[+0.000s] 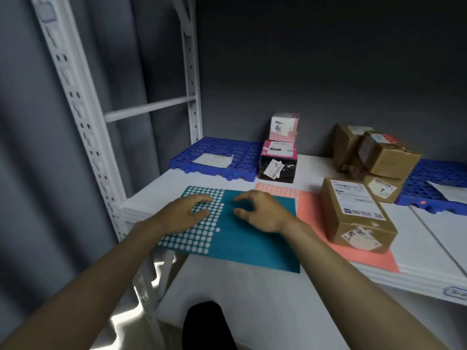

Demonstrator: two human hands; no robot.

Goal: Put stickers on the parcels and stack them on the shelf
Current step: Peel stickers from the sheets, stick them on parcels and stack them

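On white shelf (156, 190) against grey wall (328, 59), teal sticker sheet (252, 238) under flat left hand (188, 210), loosely curled empty right hand (260, 210)

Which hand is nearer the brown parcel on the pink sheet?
Right. The right hand hovers over the teal sticker sheet, just left of the brown parcel; the left hand lies farther left, on the sheet's white dots.

A white shelf (316, 269) on a perforated metal frame carries a teal sticker sheet (252, 238) at its near edge, overlapping a salmon sticker sheet (310, 210) to the right. A brown parcel (353, 213) stands on the salmon sheet. Farther back lie two blue grid mats (217, 152), a black box (278, 165) topped by a pink one, and stacked brown parcels (374, 152).
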